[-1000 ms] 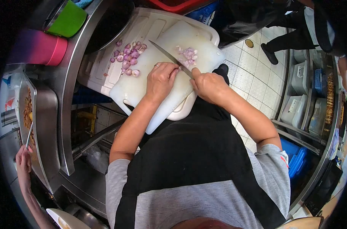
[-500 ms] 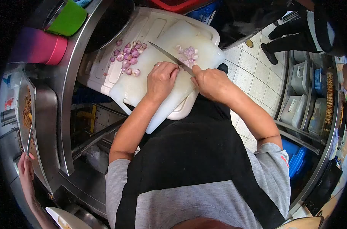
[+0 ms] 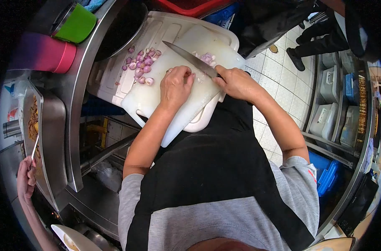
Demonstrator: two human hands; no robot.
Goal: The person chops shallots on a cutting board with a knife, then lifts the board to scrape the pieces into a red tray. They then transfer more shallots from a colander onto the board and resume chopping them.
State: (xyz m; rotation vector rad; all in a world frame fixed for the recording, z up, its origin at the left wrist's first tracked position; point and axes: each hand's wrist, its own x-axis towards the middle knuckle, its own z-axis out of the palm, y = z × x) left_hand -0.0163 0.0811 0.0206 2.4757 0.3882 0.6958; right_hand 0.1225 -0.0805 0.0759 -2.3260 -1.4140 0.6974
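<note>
In my right hand is the handle of a long knife, its blade pointing up and left above the white cutting board. Left of the blade, my left hand rests on the board with curled fingers; whether anything small is between them is hidden. Several whole purple shallots lie at the board's left edge and on the pale lid beneath. Beyond the knife, partly behind it, sits a small pile of cut shallot pieces.
Another person's hand holds a utensil at a metal tray of food on the left. A pink container and a green one stand upper left. Another person's dark shoe is on the tiled floor, near shelves with bins.
The knife has lifted and shifted slightly right, away from my left hand, uncovering small pieces near the blade. At the left, the other person's hand has moved a little up the tray.
</note>
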